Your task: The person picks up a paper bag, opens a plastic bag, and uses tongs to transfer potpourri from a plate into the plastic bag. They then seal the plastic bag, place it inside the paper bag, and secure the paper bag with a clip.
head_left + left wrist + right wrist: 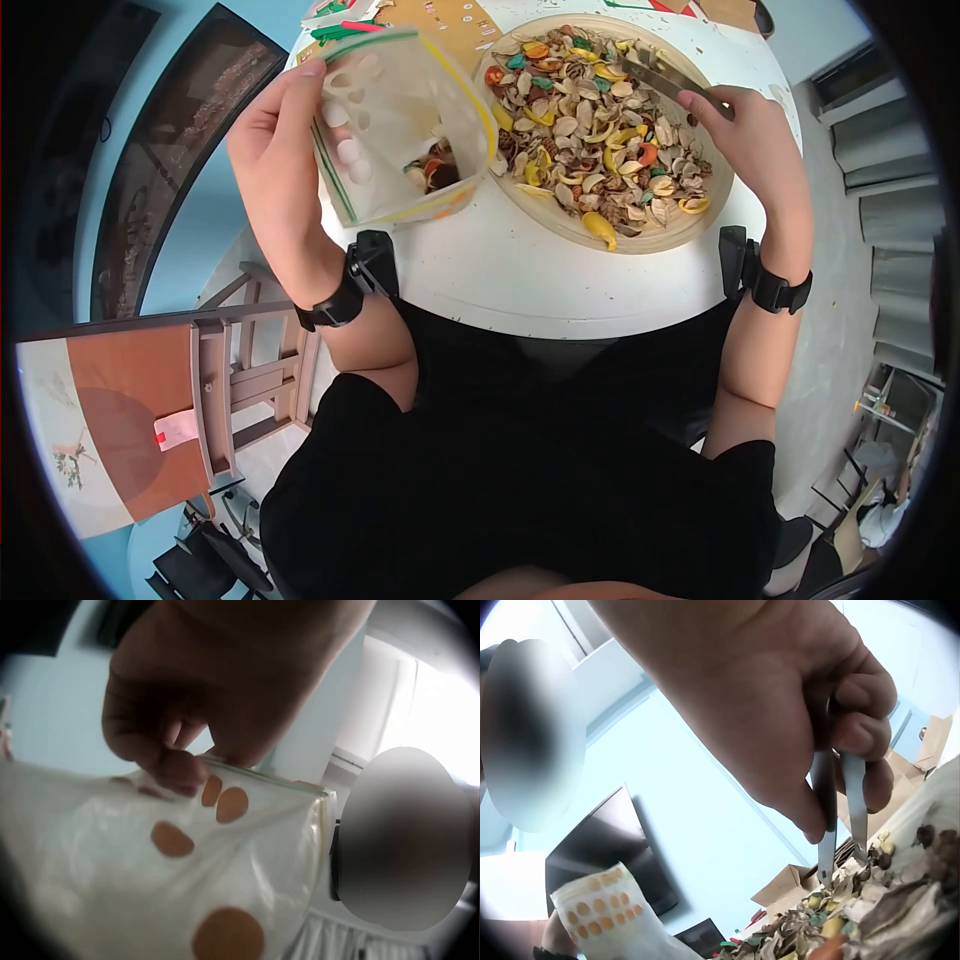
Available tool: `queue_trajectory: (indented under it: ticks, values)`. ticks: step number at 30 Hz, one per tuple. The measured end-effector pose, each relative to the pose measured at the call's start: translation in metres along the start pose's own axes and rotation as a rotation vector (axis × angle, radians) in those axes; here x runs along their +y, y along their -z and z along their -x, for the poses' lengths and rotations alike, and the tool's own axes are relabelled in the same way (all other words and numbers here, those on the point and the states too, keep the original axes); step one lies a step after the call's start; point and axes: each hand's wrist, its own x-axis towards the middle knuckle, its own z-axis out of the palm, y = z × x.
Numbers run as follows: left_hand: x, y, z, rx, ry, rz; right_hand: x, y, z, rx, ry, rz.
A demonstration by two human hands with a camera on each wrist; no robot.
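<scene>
My left hand [285, 150] pinches the top edge of a clear zip bag [400, 110] between thumb and fingers. The bag's mouth gapes, and a few dark and orange dried pieces [437, 168] lie in its bottom. Round orange-brown spots mark its side in the left wrist view. With my right hand [750, 135] I grip metal tongs [665, 78], whose two flat legs stand a little apart. Their tips [825, 876] are right at the dried potpourri [570, 120], a heap of pale petals with yellow, orange and green bits. It lies on a round, shallow tray [690, 235].
The round white table [520, 290] carries everything, with small crumbs around the tray. Behind the bag lie a brown board [450, 22] and green and red strips [350, 30]. A brown cardboard piece [728, 12] sits at the far right. A wooden chair [250, 370] stands at left.
</scene>
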Motion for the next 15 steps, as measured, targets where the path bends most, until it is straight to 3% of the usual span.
queue_trajectory:
  ticks: [1, 2, 3, 5, 7, 12, 15]
  values:
    - [-0.003, 0.001, -0.006, -0.025, 0.073, -0.049, 0.003, 0.005, 0.000, -0.028, 0.023, 0.019]
    - [0.010, -0.008, 0.004, 0.110, 0.021, -0.011, 0.006, 0.011, 0.003, -0.057, 0.042, 0.035]
    - [0.013, -0.008, 0.010, 0.066, -0.021, 0.160, 0.009, 0.015, 0.009, -0.092, 0.057, 0.047]
    - [0.017, -0.012, 0.012, 0.085, -0.007, 0.180, 0.002, 0.034, 0.020, -0.113, 0.083, -0.004]
    - [-0.002, -0.003, -0.008, 0.018, 0.091, -0.080, -0.002, 0.050, 0.036, -0.151, 0.134, -0.062]
    - [0.001, -0.009, 0.004, -0.002, 0.088, 0.114, -0.019, 0.071, 0.075, -0.324, 0.265, -0.160]
    - [-0.005, -0.014, -0.002, -0.030, 0.080, 0.056, -0.023, 0.062, 0.080, -0.317, 0.267, -0.020]
